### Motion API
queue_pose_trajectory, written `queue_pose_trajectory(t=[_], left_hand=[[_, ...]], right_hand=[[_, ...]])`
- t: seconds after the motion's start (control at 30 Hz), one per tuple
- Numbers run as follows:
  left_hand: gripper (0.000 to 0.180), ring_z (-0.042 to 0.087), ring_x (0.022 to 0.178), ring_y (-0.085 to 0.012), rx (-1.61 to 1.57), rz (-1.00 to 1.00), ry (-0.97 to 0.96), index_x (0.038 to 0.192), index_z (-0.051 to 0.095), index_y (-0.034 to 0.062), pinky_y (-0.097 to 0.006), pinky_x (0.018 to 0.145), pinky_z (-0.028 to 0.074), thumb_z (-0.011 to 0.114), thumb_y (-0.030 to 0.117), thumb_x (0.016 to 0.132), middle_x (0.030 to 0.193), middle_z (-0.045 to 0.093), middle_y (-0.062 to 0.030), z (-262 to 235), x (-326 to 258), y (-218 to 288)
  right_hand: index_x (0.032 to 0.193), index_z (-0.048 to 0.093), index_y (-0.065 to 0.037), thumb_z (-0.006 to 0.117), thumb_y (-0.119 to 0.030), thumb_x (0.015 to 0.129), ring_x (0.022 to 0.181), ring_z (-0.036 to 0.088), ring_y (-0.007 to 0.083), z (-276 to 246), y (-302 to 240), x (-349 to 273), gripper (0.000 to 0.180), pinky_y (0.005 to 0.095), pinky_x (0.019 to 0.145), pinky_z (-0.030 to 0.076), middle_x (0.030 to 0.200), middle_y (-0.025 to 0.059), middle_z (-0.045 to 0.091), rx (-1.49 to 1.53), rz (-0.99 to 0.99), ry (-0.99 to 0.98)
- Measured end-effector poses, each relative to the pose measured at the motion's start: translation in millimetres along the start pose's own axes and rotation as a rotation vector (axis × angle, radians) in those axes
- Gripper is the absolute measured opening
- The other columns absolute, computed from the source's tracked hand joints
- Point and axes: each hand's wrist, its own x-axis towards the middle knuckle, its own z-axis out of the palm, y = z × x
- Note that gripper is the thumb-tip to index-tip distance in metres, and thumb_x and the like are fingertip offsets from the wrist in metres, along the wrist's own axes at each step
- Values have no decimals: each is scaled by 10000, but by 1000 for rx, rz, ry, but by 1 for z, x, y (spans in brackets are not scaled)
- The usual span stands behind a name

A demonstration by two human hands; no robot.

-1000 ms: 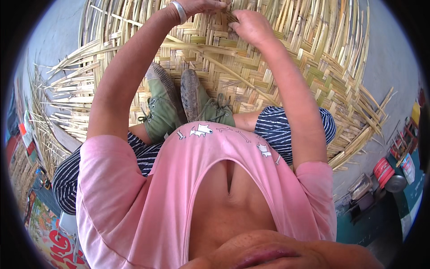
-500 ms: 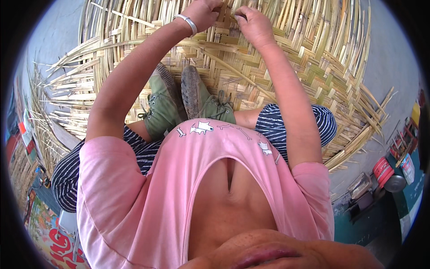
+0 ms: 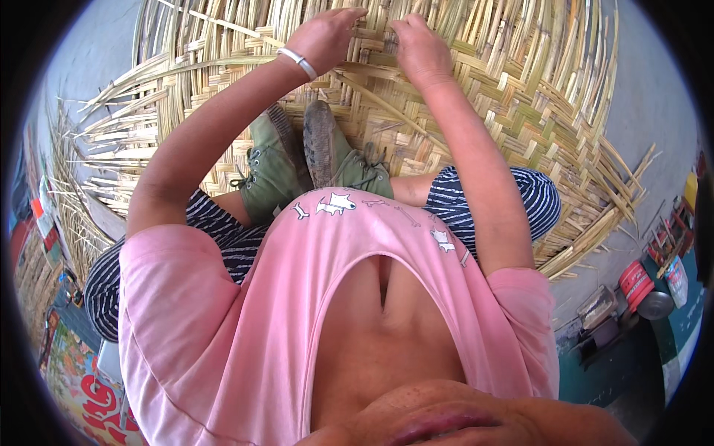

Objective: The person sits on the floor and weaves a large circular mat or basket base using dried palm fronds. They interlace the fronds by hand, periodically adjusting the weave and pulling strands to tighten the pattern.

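A large mat of flat, pale yellow and greenish split-reed strips [image 3: 520, 111] lies spread before me, tightly woven near my feet and with loose lengthwise strips at the far side. My left hand [image 3: 325, 39], a silvery bangle [image 3: 297, 64] on its wrist, is over the far middle of the mat, fingers bunched and pointing right at the strips. A short gap to the right, my right hand [image 3: 422, 48] curls its fingers down, thumb and forefinger pinched on a reed strip. What the left fingertips grip is partly hidden. A long diagonal strip [image 3: 394, 111] lies across the weave between my forearms.
My green laced shoes [image 3: 268, 175] rest on the near part of the mat. Loose strip ends [image 3: 621, 189] stick out over the grey floor [image 3: 643, 82] at the right. Red stacked containers [image 3: 636, 286] and a round metal lid [image 3: 656, 305] stand at the lower right.
My left hand has shifted slightly left and nearer, its wrist lower in the picture. The right hand has moved a little left, its fingers more curled. The mat lies as before.
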Motion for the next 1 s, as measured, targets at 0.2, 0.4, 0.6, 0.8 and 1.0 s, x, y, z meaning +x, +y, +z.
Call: queue_pose_trajectory(t=[0.2,0.4,0.6,0.8,1.0], left_hand=[[396,655,1120,-309,418,115,-241,1290,623,120,-421,952,544,688,322,956,1204,681,-105,-70,-37,-16],[351,629,1147,-278,591,127,-351,1251,648,120,-406,966,532,665,308,955,1163,670,-69,-80,-53,-14],[244,670,1043,-294,661,200,-431,1189,654,106,-421,889,560,572,136,961,1055,666,-73,-93,-44,1],[190,692,952,-331,569,61,-545,1085,656,85,-460,791,568,625,222,957,1017,678,-87,-139,-24,1],[435,684,858,-370,757,-255,-675,920,719,116,-489,758,522,669,548,922,889,720,-138,-222,30,75]], right_hand=[[1316,672,-126,572,-133,992,1088,681,289,10,28,-4,339,410,1002,551,1307,72,648,99,-94,163],[1417,604,-167,542,-384,1051,1298,598,287,-30,-24,-39,430,410,1150,441,1421,104,623,63,-118,-15],[1289,652,-154,602,-205,986,1121,665,243,-14,-45,-65,311,448,963,498,1113,64,711,-210,-361,173],[1154,704,-107,590,-265,1017,822,721,292,-24,-64,-68,239,433,794,547,853,93,747,371,-15,57],[1057,705,-83,623,-395,1003,811,706,332,-41,-76,-65,328,440,756,547,863,122,745,745,46,-43]])
